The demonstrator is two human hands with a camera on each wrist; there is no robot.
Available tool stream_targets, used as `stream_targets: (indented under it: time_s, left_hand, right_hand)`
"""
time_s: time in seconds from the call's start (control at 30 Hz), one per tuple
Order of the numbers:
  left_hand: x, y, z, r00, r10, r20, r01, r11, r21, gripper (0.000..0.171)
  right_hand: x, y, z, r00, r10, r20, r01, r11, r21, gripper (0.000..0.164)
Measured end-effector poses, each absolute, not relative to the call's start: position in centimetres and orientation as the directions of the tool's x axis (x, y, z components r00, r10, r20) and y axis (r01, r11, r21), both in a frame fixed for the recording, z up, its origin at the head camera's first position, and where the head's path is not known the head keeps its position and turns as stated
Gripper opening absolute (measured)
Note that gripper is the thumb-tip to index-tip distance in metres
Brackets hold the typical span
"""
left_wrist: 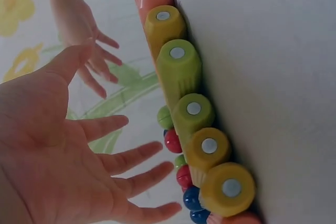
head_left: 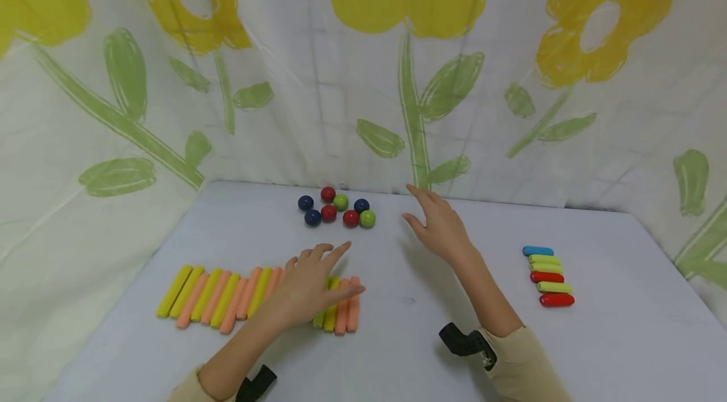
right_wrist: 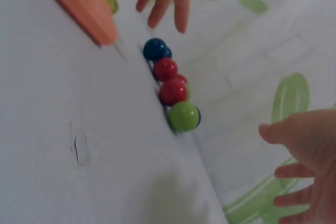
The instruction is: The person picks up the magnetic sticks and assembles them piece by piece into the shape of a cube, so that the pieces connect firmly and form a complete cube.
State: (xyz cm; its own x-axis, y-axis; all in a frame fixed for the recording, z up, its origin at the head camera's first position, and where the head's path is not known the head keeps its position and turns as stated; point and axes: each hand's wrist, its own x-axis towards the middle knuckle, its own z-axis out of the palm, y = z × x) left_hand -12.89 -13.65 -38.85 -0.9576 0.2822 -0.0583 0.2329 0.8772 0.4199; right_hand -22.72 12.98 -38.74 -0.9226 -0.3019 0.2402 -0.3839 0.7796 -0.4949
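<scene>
My left hand (head_left: 303,291) hovers with spread fingers over the right part of a long row of toy building sticks (head_left: 227,298). These sticks are yellow, orange and green, and the left wrist view shows silver discs in their ends (left_wrist: 177,53). Nothing is in that palm (left_wrist: 47,145). To the right, my right hand (head_left: 440,225) is held above the table, fingers extended, thumb apart, holding nothing. Between the hands and the back edge sits a cluster of glossy balls (head_left: 329,213) in red, dark blue and green; a green ball (right_wrist: 184,116) is nearest the right hand.
Several shorter sticks (head_left: 547,277), blue, green and red, lie stacked in a column at the right of the white table (head_left: 420,351). Behind the table's back edge hangs a white curtain (head_left: 307,105) with painted yellow flowers. Each wrist wears a black mount (head_left: 462,342).
</scene>
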Motion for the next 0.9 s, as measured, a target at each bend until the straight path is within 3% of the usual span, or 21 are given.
stream_targets:
  time_s: [0.2,0.47,0.7,0.9]
  left_hand:
    - [-13.5,-14.3,-39.5,-0.940,0.333,-0.074,0.237,0.792,0.562,0.085]
    - [-13.8,-14.9,-39.9,-0.920,0.378,-0.103,0.232,0.737,0.635,0.095]
    - [-14.2,-15.3,-41.5,-0.894,0.429,-0.128,0.264,0.736,0.624,0.096]
    - [-14.5,-15.5,-42.9,-0.877,0.466,-0.119,0.309,0.735,0.604,0.095]
  right_hand:
    - [-23.5,11.3,-39.2,-0.911,-0.325,0.253,-0.412,0.701,-0.582,0.058]
    - [-24.8,10.0,-41.1,-0.888,-0.318,0.333,-0.460,0.573,-0.679,0.048]
    - [-25.6,9.3,-43.5,-0.905,-0.319,0.282,-0.405,0.437,-0.804,0.045]
    - [-25.5,8.7,-45.2,-0.885,-0.380,0.271,-0.422,0.407,-0.810,0.049]
